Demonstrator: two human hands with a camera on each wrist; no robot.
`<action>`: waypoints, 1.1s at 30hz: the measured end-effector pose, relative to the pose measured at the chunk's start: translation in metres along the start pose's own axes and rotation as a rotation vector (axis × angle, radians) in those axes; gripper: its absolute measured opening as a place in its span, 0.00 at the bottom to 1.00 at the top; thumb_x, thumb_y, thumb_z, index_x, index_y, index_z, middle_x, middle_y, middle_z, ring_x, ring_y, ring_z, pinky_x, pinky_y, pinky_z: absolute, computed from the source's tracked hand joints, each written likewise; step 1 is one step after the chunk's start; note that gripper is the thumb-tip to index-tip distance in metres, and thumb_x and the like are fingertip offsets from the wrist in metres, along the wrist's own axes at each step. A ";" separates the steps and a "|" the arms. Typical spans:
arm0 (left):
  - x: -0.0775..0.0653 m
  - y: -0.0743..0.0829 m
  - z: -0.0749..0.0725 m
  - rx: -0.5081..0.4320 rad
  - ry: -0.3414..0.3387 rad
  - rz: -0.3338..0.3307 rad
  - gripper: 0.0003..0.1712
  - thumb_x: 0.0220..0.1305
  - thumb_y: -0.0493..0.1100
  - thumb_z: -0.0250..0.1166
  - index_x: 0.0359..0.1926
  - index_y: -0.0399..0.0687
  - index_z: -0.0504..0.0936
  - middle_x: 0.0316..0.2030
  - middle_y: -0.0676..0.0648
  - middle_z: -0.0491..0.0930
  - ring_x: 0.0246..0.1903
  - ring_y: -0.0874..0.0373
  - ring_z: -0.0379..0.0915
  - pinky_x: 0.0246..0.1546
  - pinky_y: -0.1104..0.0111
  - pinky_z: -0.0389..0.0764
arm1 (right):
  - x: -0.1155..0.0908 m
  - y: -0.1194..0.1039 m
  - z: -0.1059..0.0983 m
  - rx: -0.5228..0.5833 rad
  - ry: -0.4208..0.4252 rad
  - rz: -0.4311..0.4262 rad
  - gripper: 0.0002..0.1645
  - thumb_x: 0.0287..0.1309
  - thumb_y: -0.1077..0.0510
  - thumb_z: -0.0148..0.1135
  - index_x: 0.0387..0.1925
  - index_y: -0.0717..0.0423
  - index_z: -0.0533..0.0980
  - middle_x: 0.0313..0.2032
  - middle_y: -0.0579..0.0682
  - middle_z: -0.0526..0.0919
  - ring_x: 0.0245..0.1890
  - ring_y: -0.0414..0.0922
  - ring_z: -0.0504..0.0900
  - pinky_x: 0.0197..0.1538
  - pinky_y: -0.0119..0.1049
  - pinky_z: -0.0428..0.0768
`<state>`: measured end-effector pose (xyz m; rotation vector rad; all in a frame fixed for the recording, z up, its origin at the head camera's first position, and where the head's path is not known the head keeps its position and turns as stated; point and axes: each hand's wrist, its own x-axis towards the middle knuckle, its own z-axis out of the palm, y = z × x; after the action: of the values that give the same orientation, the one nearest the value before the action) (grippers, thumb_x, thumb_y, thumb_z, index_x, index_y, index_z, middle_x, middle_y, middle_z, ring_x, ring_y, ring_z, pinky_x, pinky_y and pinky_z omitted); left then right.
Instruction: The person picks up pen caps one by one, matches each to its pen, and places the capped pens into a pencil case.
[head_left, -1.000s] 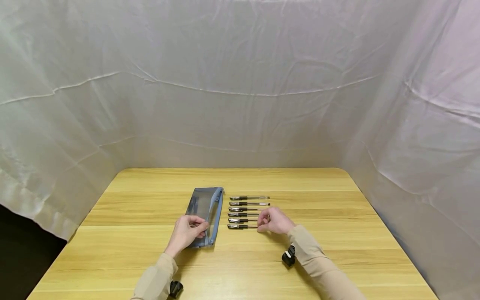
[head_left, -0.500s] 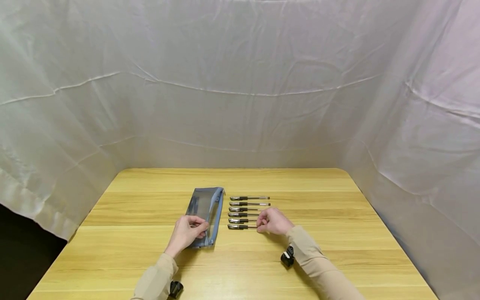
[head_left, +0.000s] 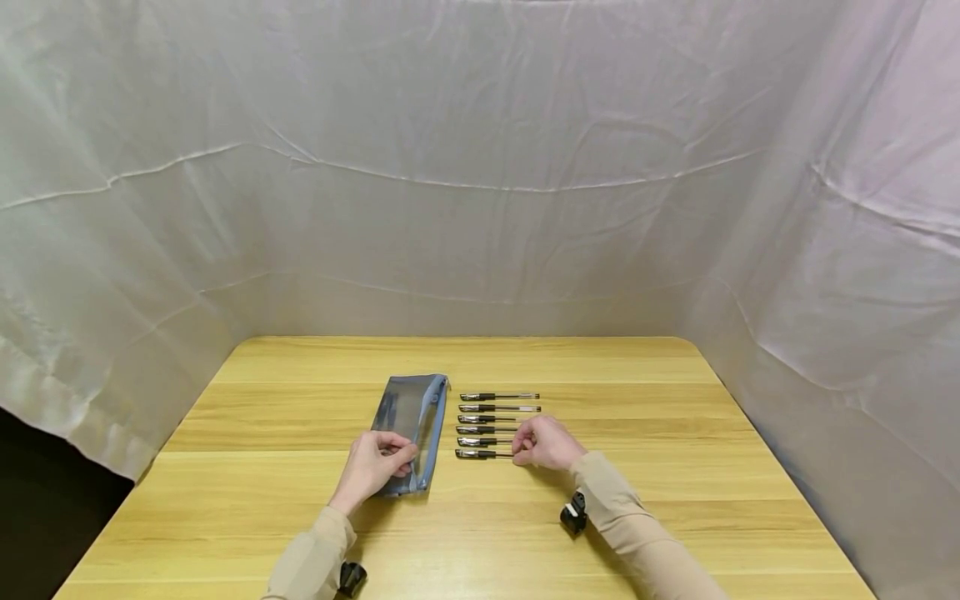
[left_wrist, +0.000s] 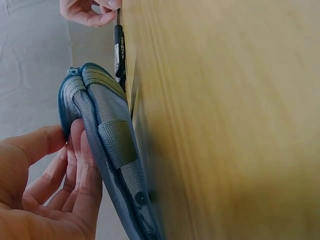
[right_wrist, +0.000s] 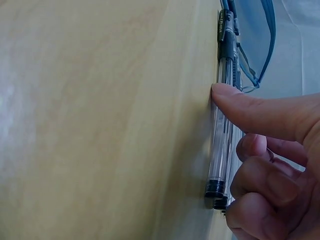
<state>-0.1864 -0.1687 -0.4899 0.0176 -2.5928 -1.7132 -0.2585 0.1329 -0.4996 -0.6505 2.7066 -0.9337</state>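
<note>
My left hand (head_left: 375,460) pinches the near long edge of a blue zippered pencil case (head_left: 407,392) with see-through mesh; in the left wrist view thumb and fingers hold its zipper rim (left_wrist: 75,100). The case's mouth gapes toward the pens. Beside it several clear gel pens (head_left: 480,407) with black caps and grips lie in a row, caps toward the case. My right hand (head_left: 551,442) is at the tail ends of the nearer ones. Its thumb lies against the nearest gel pen (right_wrist: 219,150), fingers curled on the far side; fingertip contact is partly hidden.
The wooden table (head_left: 637,542) has a grey-white curtain (head_left: 480,250) behind it and along its sides. Black wrist cameras sit on both sleeves, one at the right wrist camera (head_left: 574,513) and one at the left wrist camera (head_left: 352,578).
My right hand has shifted very slightly left along the nearest gel pen. The left hand, the pencil case and the row of pens look the same.
</note>
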 end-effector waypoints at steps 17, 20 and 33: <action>-0.001 0.000 -0.001 -0.007 -0.006 0.009 0.07 0.63 0.33 0.68 0.37 0.30 0.86 0.29 0.37 0.88 0.22 0.55 0.84 0.26 0.70 0.86 | -0.003 0.000 0.000 -0.002 -0.007 -0.021 0.04 0.51 0.63 0.75 0.28 0.52 0.85 0.19 0.40 0.73 0.23 0.35 0.70 0.33 0.27 0.70; 0.000 0.000 -0.001 -0.009 -0.008 0.008 0.07 0.63 0.34 0.68 0.38 0.30 0.86 0.29 0.37 0.88 0.22 0.55 0.84 0.26 0.70 0.86 | -0.003 0.000 0.000 0.007 -0.008 -0.010 0.04 0.52 0.62 0.74 0.29 0.52 0.85 0.20 0.40 0.73 0.24 0.36 0.70 0.34 0.28 0.69; 0.000 -0.001 -0.001 -0.009 -0.007 0.012 0.07 0.63 0.33 0.68 0.37 0.30 0.86 0.29 0.38 0.88 0.22 0.56 0.84 0.26 0.70 0.86 | -0.006 -0.004 -0.005 0.083 -0.029 0.016 0.02 0.56 0.61 0.71 0.32 0.52 0.84 0.22 0.42 0.73 0.24 0.37 0.70 0.37 0.30 0.70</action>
<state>-0.1865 -0.1696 -0.4903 -0.0044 -2.5850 -1.7239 -0.2537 0.1349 -0.4927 -0.6200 2.6278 -1.0182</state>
